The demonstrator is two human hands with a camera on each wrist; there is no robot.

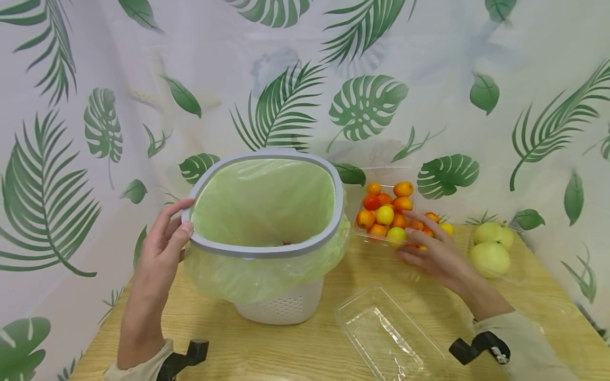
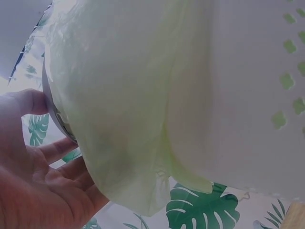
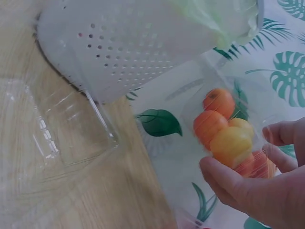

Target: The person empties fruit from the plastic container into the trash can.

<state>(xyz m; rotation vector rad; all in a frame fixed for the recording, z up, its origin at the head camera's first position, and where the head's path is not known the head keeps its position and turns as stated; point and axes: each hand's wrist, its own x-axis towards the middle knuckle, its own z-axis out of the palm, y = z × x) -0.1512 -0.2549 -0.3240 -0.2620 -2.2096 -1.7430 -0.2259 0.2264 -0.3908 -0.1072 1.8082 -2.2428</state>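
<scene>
Beside the lined bin (image 1: pixel 267 211), left hand (image 1: pixel 162 243) pinches its rim while right hand (image 1: pixel 436 254), fingers curled, should lift the fruit tray (image 1: pixel 386 214) level.

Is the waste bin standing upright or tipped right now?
Tipped. The waste bin leans toward the camera, its grey rim slanted, and the left hand grips that rim.
</scene>
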